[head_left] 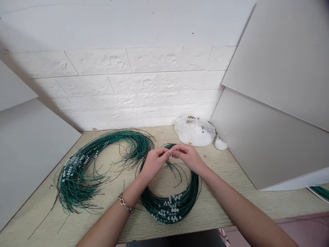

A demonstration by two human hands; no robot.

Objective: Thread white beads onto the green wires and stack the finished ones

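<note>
My left hand (154, 163) and my right hand (189, 157) meet fingertip to fingertip over the far side of a round coil of dark green wires (193, 187). Both are closed in a pinch; whatever lies between the fingertips is too small or hidden to make out. Small whitish beads or caps (172, 208) sit in rows on the coil's near side. Loose wire ends hang below my fingers into the ring. Left of this coil, a second bundle of green and black wires (108, 139) lies in an open curve, with similar whitish pieces (74, 164) along it.
A white plastic bag (194, 132) rests against the white brick-patterned wall (144, 82), beside a small white cup-like thing (220, 143). Grey panels (244, 133) stand on both sides of the wooden table (218, 206). More green wire (321, 191) shows at the right edge.
</note>
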